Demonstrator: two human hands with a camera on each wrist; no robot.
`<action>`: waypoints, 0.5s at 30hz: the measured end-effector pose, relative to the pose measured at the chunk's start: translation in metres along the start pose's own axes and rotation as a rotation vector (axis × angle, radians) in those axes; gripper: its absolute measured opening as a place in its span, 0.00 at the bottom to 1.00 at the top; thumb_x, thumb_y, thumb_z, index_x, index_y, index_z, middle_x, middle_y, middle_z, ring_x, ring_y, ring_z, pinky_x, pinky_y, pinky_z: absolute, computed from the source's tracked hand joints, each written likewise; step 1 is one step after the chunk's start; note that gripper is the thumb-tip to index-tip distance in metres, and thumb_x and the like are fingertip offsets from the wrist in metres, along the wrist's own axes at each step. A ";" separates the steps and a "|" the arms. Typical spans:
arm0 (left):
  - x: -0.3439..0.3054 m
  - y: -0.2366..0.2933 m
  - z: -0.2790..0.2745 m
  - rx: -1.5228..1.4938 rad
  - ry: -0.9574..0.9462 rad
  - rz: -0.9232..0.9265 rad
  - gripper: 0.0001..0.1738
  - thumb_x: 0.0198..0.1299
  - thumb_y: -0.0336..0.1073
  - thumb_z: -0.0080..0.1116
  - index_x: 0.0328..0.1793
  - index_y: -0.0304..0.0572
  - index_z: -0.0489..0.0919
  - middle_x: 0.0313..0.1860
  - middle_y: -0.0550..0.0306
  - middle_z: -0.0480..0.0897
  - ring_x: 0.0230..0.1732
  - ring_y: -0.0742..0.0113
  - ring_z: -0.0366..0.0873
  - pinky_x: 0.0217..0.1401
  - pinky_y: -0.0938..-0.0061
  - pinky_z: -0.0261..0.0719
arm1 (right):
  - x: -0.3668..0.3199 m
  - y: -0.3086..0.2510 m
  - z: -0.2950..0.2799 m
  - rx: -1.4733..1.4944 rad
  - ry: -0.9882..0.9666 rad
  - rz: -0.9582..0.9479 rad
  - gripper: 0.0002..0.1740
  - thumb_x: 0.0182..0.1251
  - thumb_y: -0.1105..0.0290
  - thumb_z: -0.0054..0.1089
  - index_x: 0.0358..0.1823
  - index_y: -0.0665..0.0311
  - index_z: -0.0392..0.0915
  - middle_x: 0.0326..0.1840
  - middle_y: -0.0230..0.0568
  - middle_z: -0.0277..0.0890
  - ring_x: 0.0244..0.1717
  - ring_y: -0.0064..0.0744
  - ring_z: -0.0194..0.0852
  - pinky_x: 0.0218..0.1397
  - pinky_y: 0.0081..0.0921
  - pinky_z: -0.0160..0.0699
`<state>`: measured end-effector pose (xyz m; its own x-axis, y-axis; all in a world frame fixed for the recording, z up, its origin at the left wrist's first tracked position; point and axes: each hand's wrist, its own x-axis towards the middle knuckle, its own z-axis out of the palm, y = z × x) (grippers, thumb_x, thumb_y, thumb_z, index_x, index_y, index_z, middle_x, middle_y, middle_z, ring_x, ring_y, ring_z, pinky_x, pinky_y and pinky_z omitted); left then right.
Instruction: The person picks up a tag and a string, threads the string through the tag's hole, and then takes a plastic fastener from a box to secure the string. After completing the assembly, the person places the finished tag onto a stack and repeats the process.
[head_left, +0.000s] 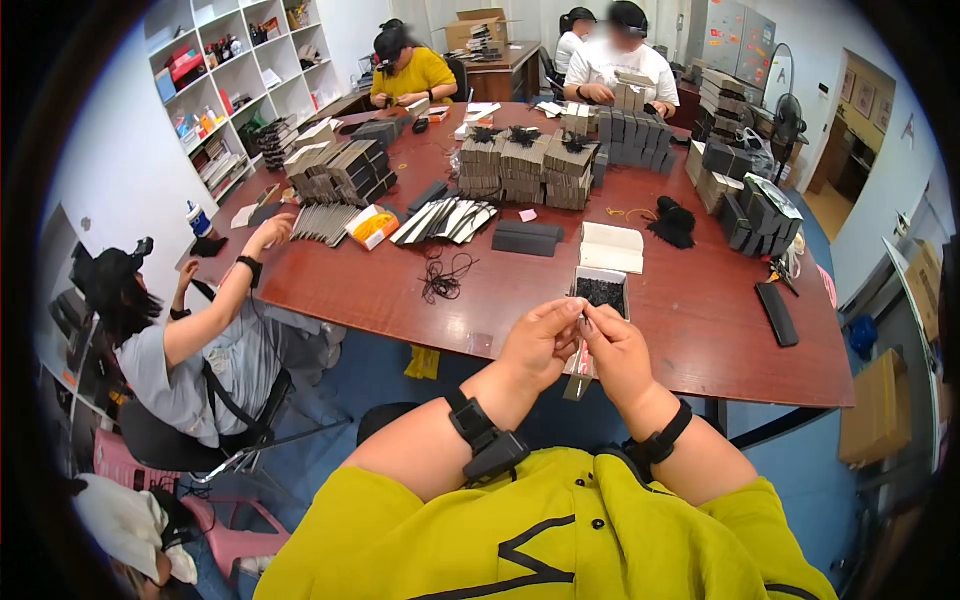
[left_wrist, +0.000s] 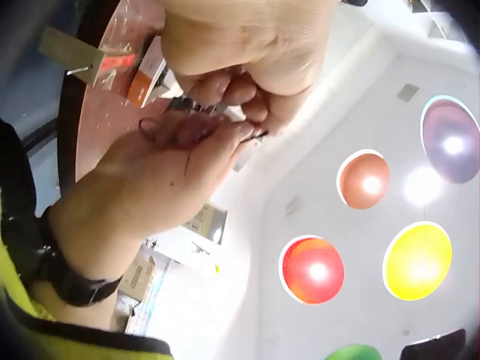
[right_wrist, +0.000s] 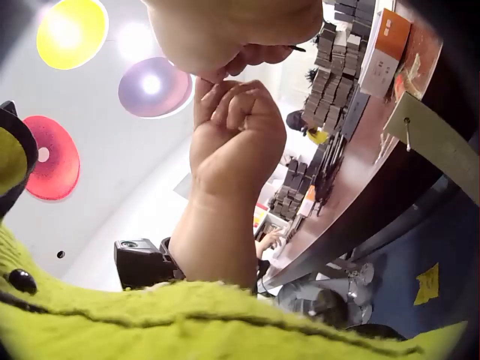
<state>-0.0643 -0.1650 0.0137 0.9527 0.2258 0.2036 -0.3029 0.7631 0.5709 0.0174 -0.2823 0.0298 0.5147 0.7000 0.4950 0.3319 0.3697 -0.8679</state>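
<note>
In the head view the left hand point(head_left: 535, 345) and right hand point(head_left: 620, 360) meet at their fingertips over the table's front edge. Both pinch a thin black cord, whose dark end point(left_wrist: 259, 136) sticks out beside the fingers in the left wrist view; most of it is hidden. That view has the left hand point(left_wrist: 247, 45) close above the right hand point(left_wrist: 161, 169). From the right wrist, the right hand point(right_wrist: 232, 30) is above the left hand point(right_wrist: 238, 139), which has curled fingers. Just beyond them lies an open box point(head_left: 627, 300) with small black pieces inside.
Stacks of grey-black blocks point(head_left: 525, 170) stand across the red table point(head_left: 380, 290). Loose black cord point(head_left: 447, 277), a dark flat piece point(head_left: 527, 238) and a black bundle point(head_left: 673, 222) lie nearer. A black case point(head_left: 777, 314) is at the right. Several people sit around.
</note>
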 end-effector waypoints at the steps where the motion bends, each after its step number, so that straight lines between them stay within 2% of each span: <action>1: 0.002 0.000 0.015 0.007 -0.006 -0.006 0.07 0.61 0.34 0.56 0.41 0.39 0.78 0.28 0.62 0.77 0.25 0.79 0.71 0.28 0.85 0.70 | 0.002 0.000 0.001 0.002 0.009 -0.006 0.11 0.68 0.70 0.52 0.46 0.69 0.77 0.32 0.30 0.69 0.31 0.19 0.65 0.34 0.17 0.65; 3: 0.005 -0.003 0.043 0.189 0.343 0.169 0.06 0.61 0.31 0.56 0.39 0.36 0.79 0.27 0.62 0.77 0.29 0.77 0.74 0.31 0.83 0.72 | 0.006 -0.001 0.002 0.715 -0.028 0.420 0.10 0.69 0.66 0.51 0.42 0.65 0.77 0.30 0.27 0.68 0.27 0.15 0.59 0.30 0.13 0.59; 4: 0.006 -0.003 0.043 0.198 0.338 0.164 0.06 0.61 0.31 0.56 0.39 0.36 0.79 0.27 0.62 0.77 0.29 0.77 0.74 0.31 0.83 0.72 | 0.007 0.002 0.002 0.721 -0.022 0.412 0.10 0.69 0.66 0.51 0.42 0.65 0.77 0.30 0.27 0.68 0.27 0.15 0.59 0.30 0.13 0.59; 6: 0.008 -0.002 0.040 0.793 0.399 0.422 0.03 0.58 0.26 0.58 0.37 0.34 0.79 0.28 0.61 0.77 0.32 0.74 0.77 0.36 0.82 0.74 | 0.007 0.003 0.004 0.953 -0.042 0.482 0.09 0.70 0.64 0.50 0.37 0.60 0.75 0.28 0.24 0.67 0.25 0.13 0.56 0.26 0.11 0.53; 7: 0.008 -0.002 0.036 0.799 0.395 0.417 0.03 0.58 0.26 0.58 0.37 0.34 0.79 0.28 0.61 0.77 0.32 0.74 0.77 0.36 0.82 0.74 | 0.007 -0.002 0.005 0.959 -0.037 0.477 0.09 0.70 0.64 0.50 0.37 0.60 0.75 0.28 0.24 0.67 0.25 0.13 0.56 0.26 0.11 0.53; 9: 0.005 0.000 0.027 1.078 0.248 0.620 0.01 0.55 0.22 0.60 0.33 0.33 0.79 0.29 0.60 0.77 0.31 0.73 0.76 0.38 0.83 0.74 | 0.005 -0.014 0.006 1.046 0.138 0.676 0.08 0.68 0.65 0.53 0.32 0.59 0.74 0.25 0.23 0.66 0.24 0.13 0.57 0.23 0.12 0.53; 13: -0.003 0.000 0.020 0.984 0.123 0.572 0.04 0.53 0.20 0.60 0.34 0.33 0.78 0.33 0.58 0.77 0.33 0.73 0.75 0.39 0.82 0.73 | 0.003 -0.009 -0.004 1.067 0.096 0.703 0.07 0.66 0.66 0.55 0.33 0.60 0.74 0.24 0.23 0.66 0.22 0.13 0.57 0.22 0.11 0.53; 15: -0.004 0.004 0.023 0.798 0.075 0.443 0.05 0.53 0.20 0.60 0.35 0.34 0.77 0.37 0.57 0.76 0.36 0.73 0.74 0.41 0.81 0.72 | 0.005 -0.018 -0.008 0.929 0.048 0.681 0.06 0.64 0.68 0.57 0.32 0.61 0.75 0.22 0.23 0.65 0.20 0.12 0.56 0.22 0.10 0.53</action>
<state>-0.0701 -0.1768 0.0339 0.7360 0.4578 0.4987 -0.5427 -0.0415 0.8389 0.0206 -0.2904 0.0478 0.4001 0.9106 -0.1038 -0.7262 0.2459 -0.6420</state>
